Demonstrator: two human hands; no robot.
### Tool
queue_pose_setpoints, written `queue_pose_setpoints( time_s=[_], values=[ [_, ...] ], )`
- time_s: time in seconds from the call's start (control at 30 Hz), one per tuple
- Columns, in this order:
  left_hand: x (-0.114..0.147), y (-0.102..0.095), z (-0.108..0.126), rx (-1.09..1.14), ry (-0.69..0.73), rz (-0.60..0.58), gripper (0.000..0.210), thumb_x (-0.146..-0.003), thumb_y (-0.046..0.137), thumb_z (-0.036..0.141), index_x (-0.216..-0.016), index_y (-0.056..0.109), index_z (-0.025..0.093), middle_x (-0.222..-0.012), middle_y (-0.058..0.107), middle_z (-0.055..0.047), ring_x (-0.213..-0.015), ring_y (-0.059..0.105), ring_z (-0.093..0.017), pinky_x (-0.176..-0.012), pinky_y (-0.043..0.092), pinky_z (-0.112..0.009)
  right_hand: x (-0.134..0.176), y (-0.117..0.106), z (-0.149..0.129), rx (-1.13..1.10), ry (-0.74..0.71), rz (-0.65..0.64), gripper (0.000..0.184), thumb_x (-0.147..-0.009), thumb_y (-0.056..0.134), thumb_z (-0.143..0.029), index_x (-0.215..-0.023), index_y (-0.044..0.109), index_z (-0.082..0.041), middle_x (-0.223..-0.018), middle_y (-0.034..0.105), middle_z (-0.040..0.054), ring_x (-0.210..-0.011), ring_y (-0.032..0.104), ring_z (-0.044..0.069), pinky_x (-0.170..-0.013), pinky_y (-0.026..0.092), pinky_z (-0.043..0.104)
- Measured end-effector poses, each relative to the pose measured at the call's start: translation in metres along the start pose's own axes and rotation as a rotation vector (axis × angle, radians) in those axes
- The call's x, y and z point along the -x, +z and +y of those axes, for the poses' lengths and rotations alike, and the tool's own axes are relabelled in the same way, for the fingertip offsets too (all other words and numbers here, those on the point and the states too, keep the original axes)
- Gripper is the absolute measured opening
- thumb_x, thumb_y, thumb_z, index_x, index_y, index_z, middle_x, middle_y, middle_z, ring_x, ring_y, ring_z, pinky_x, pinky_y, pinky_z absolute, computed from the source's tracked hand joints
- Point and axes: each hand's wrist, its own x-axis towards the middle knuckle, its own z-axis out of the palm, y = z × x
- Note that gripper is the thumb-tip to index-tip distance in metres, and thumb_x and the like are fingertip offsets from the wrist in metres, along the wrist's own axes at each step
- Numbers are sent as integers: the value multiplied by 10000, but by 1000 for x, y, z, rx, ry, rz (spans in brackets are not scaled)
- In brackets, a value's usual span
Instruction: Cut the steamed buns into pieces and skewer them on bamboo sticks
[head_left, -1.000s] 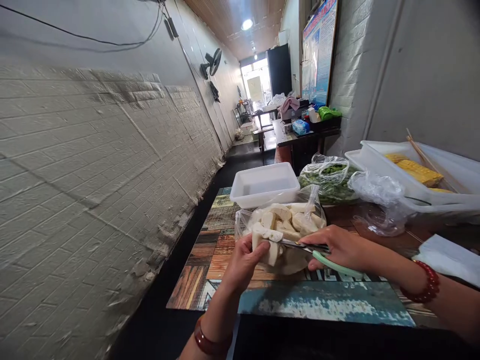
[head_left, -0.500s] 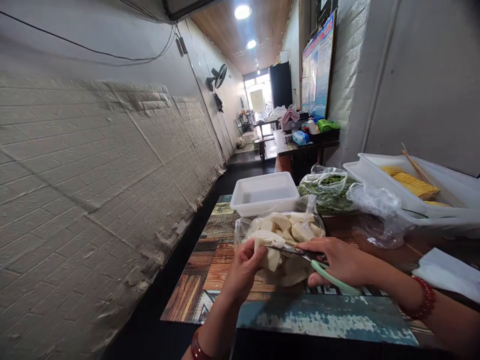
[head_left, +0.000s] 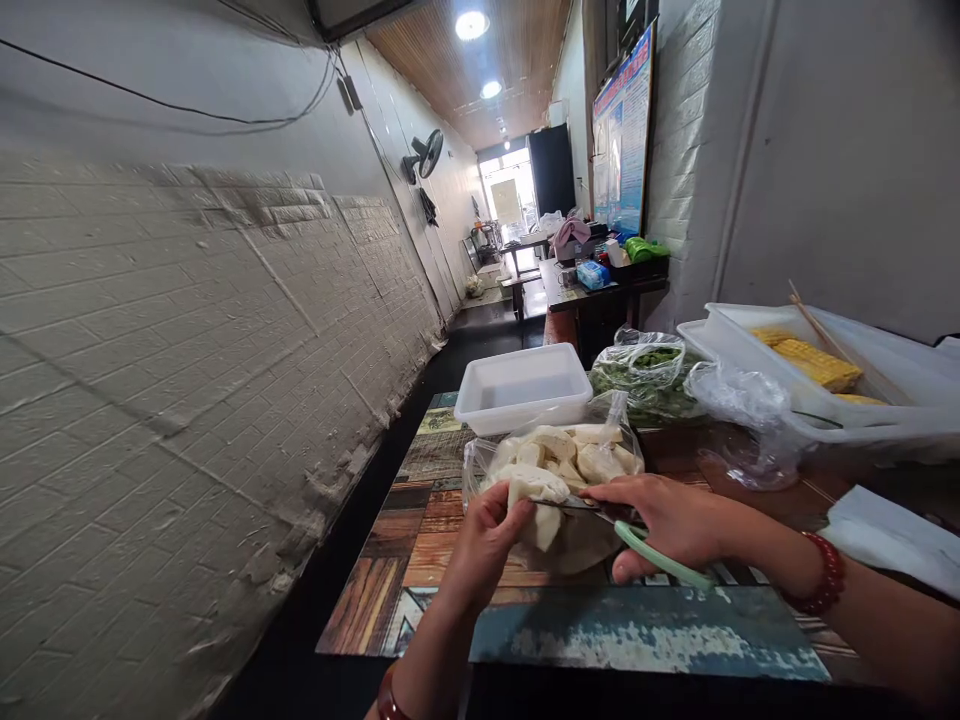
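Note:
My left hand (head_left: 491, 530) pinches a soft off-white piece of food (head_left: 538, 486) between thumb and fingers; its exact kind I cannot make out. In my right hand (head_left: 675, 515) is a pair of scissors with pale green handles (head_left: 660, 560), the fingers wrapped around the grips. The blades (head_left: 574, 502) point left and meet the held piece, their tips partly hidden by it. Just behind both hands lies a clear plastic bag (head_left: 616, 412) holding several similar pale chunks (head_left: 600, 463).
A white plastic tub (head_left: 525, 385) stands behind the bag. To its right are a bag of leafy greens (head_left: 649, 375), crumpled clear plastic (head_left: 742, 400) and a white bin (head_left: 847, 425) with corn (head_left: 817, 364) and sticks. White paper (head_left: 892, 530) lies far right on the patterned tabletop (head_left: 442, 520).
The scissor blades look closer together at the piece. Both hands keep their hold in nearly the same place, while the whole view has shifted slightly.

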Motion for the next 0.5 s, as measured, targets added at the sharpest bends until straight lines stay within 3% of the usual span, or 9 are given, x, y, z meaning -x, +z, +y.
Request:
queue_pose_setpoints(
  time_s=[0.13,0.27,0.5],
  values=[
    [0,1,1,-21,0,3,435,-767,777,501,-1038,759,162,-929,750,-81,-814,647,-207,-674,462,-249,-1,0,0,-38,-39,-22,698,-704,785,-549,-1309,661,-224,-1024,764,74,-898,708,294,-823,545,344],
    [-2,3,1,-36,4,7,419,-771,772,499,-1030,760,168,-933,753,-72,-831,650,-211,-679,459,-248,-2,2,4,23,-17,39,781,-645,832,-541,-1322,653,-196,-1044,754,100,-932,697,319,-855,537,378],
    [-3,3,2,-32,-10,1,410,-759,784,484,-997,769,150,-859,746,-63,-748,623,-185,-654,437,-246,0,-1,0,-58,-29,63,539,-734,779,-487,-1191,739,-205,-1019,776,70,-922,705,293,-802,536,337]
  ],
)
